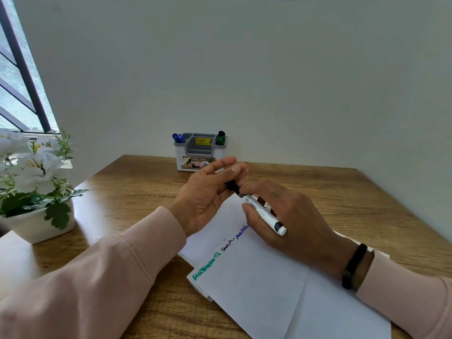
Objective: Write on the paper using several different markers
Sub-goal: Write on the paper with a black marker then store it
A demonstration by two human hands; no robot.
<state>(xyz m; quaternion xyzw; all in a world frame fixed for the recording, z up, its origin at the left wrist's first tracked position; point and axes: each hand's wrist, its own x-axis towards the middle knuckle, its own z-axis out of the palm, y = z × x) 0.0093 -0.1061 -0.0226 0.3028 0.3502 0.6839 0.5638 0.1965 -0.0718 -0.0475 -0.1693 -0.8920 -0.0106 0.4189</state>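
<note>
A white sheet of paper (pixel 264 285) lies on the wooden table, with green, black and blue words written along its left edge. My right hand (pixel 291 216) holds a white-barrelled black marker (pixel 265 214) above the paper, its black end pointing up and left. My left hand (pixel 210 192) pinches the marker's black cap (pixel 231 185) at that end between thumb and fingers. I cannot tell whether the cap is fully seated on the marker.
A grey and white pen holder (pixel 199 152) stands against the wall, with two blue markers (pixel 178 138) on its left and a green marker (pixel 220 138) on its right. A white pot of white flowers (pixel 36 187) stands at the table's left. More sheets lie under the paper.
</note>
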